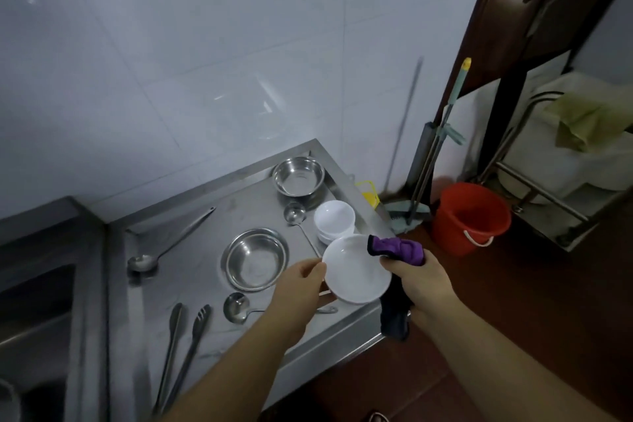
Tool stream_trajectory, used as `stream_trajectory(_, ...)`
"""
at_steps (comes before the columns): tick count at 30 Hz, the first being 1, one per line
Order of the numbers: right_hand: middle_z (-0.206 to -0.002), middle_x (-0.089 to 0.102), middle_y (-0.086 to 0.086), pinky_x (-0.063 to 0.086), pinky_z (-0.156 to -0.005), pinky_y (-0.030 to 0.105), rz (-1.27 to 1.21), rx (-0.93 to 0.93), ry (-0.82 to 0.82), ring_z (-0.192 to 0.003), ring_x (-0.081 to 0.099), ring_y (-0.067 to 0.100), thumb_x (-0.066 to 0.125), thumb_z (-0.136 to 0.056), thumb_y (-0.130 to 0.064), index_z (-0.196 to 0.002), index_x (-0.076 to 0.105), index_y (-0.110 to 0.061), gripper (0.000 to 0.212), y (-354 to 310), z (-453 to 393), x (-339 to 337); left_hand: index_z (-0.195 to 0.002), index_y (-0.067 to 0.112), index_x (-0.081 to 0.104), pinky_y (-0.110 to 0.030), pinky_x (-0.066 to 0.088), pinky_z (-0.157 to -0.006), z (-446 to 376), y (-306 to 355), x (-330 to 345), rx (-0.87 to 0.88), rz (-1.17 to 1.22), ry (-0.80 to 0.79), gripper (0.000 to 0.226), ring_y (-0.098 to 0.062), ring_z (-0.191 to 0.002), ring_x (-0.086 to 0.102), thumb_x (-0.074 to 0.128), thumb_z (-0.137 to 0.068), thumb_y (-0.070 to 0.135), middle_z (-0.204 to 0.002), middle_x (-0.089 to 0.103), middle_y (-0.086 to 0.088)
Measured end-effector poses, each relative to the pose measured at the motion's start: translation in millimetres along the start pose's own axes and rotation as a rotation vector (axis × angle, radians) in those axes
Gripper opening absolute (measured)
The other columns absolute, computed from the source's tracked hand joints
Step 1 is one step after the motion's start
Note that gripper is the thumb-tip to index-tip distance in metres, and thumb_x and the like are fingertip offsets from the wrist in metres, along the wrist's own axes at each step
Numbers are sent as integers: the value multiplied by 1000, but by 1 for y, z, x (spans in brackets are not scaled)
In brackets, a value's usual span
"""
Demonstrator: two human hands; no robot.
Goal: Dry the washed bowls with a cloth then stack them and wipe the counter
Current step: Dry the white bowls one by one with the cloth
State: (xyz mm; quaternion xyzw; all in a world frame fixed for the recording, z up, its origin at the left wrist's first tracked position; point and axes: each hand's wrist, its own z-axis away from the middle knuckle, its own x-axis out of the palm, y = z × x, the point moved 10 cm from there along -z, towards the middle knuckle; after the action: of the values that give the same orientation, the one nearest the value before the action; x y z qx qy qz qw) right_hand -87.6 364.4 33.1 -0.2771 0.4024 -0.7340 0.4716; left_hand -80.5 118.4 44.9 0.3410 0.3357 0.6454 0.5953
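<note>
My left hand [303, 283] grips the left rim of a white bowl [354, 272], held tilted above the right end of the steel counter [205, 332]. Bunched in my right hand [419, 281] is a purple and black cloth [397, 248], pressed against the bowl's right rim, its dark end hanging down past the counter edge. Just behind the held bowl, a stack of white bowls [334, 219] stands on the counter. A steel bowl [256, 259] sits mid-counter and another steel bowl [298, 176] sits in the far corner.
Ladles [142, 262], a small ladle [236, 307] and tongs [185, 343] lie on the counter. A sink [34, 319] is at the left. On the floor to the right are a red bucket [471, 216], a mop [442, 144] and a metal rack [534, 181].
</note>
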Motion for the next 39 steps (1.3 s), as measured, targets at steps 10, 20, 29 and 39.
stream_trajectory(10,-97,78,5,62,-92,52,151,74,72,-95,75,30,87,-79,-10,-98,73,-30,30,18,-54,-29,-120,16,71,-47,67,-84,-52,-37,26,-146,-6,56,18,-29,-105,76,61,-105,20,-118,74,-10)
stream_trajectory(20,-93,75,-1,62,-83,46,414,63,122,-86,72,24,86,-77,-21,-104,66,-33,36,16,-108,1,-113,25,64,-61,62,-91,-117,-63,21,-310,-61,44,11,-23,-95,80,62,-103,31,-114,76,0)
stream_trajectory(29,-81,75,-15,49,-59,22,598,7,-12,-72,70,6,73,-82,-17,-89,73,-40,24,18,-136,33,-111,25,67,-59,64,-82,-142,-87,13,-365,-146,112,10,-24,-93,78,62,-102,28,-109,76,-3)
stream_trajectory(39,-88,52,17,40,-77,38,619,14,-335,-83,49,27,55,-92,18,-97,59,19,6,32,-171,61,-95,29,72,-51,66,-80,-141,-101,11,-359,-200,356,12,-22,-87,76,61,-100,32,-92,77,1)
